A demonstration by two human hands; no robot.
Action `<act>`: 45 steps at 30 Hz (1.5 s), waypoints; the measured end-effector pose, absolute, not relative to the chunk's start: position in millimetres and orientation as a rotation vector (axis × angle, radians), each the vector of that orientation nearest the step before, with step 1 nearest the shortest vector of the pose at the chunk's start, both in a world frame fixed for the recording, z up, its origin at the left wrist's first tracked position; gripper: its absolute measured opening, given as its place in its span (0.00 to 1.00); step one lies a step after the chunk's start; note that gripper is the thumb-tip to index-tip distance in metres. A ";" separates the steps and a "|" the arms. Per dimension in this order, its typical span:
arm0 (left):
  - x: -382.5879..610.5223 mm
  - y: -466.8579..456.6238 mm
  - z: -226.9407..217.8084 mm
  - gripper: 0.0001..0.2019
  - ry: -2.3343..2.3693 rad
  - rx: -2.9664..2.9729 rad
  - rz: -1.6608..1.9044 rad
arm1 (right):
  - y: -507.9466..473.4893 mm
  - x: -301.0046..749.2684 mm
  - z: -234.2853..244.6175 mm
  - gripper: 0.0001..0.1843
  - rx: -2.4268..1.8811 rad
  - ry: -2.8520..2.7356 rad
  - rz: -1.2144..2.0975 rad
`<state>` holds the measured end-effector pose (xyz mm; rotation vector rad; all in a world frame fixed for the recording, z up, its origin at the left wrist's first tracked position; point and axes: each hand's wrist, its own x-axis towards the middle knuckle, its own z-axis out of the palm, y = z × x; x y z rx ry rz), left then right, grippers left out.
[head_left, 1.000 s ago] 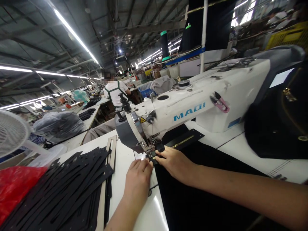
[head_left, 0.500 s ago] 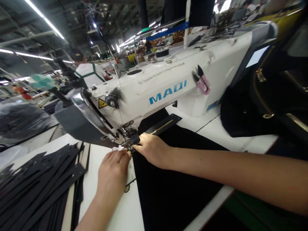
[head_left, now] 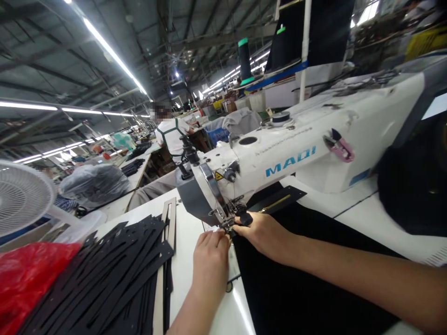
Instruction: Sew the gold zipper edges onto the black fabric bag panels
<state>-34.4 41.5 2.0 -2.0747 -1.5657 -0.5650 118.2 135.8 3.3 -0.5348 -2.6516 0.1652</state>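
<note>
A white sewing machine [head_left: 290,159] with blue lettering stands before me. On its bed lies black fabric [head_left: 296,288], topped by a black strip with a gold zipper [head_left: 279,201] that runs toward the needle area. My right hand [head_left: 267,236] is closed on the fabric just right of the presser foot, thumb and fingers pinched together beside a round black knob [head_left: 246,218]. On the other side of the needle, my left hand [head_left: 212,256] is closed with its fingertips near the fabric's edge; what they pinch is hidden.
A pile of black strips [head_left: 122,274] lies at the left, near a red plastic bag [head_left: 31,284] and a white fan [head_left: 23,200]. Pink snips [head_left: 340,146] rest against the machine arm. Dark material [head_left: 408,190] sits at the right. A co-worker [head_left: 172,135] is behind the machine.
The camera view has turned left and up, so the machine and hands appear further right and the fan and red bag show. Both hands stay at the needle area.
</note>
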 end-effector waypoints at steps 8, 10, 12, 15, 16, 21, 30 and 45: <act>-33.4 40.5 1.0 0.05 -1.613 -2.058 -0.558 | 134.6 119.0 5.4 0.12 -0.496 -2.659 0.145; -32.4 39.8 0.4 0.06 -1.634 -2.041 -0.556 | 133.9 119.0 2.9 0.12 -0.492 -2.631 0.156; -31.9 39.6 -0.6 0.07 -1.666 -2.016 -0.563 | 133.5 118.0 1.1 0.13 -0.460 -2.593 0.177; -31.7 39.6 -1.1 0.06 -1.712 -1.986 -0.602 | 137.6 118.9 1.6 0.12 -0.396 -2.561 0.180; -31.8 39.0 -0.6 0.05 -1.727 -1.984 -0.618 | 141.3 121.4 2.1 0.11 -0.379 -2.559 0.169; -27.3 23.7 8.5 0.05 -1.802 -2.004 -0.687 | 162.0 163.8 -4.1 0.23 -0.631 -2.539 -0.127; 12.0 -21.1 37.0 0.16 -1.726 -2.593 -0.765 | 50.8 248.5 -10.1 0.16 -0.242 -2.499 0.250; 28.9 -4.9 116.5 0.03 -1.586 -2.700 -1.074 | 48.2 221.7 91.2 0.19 -0.697 -2.371 1.220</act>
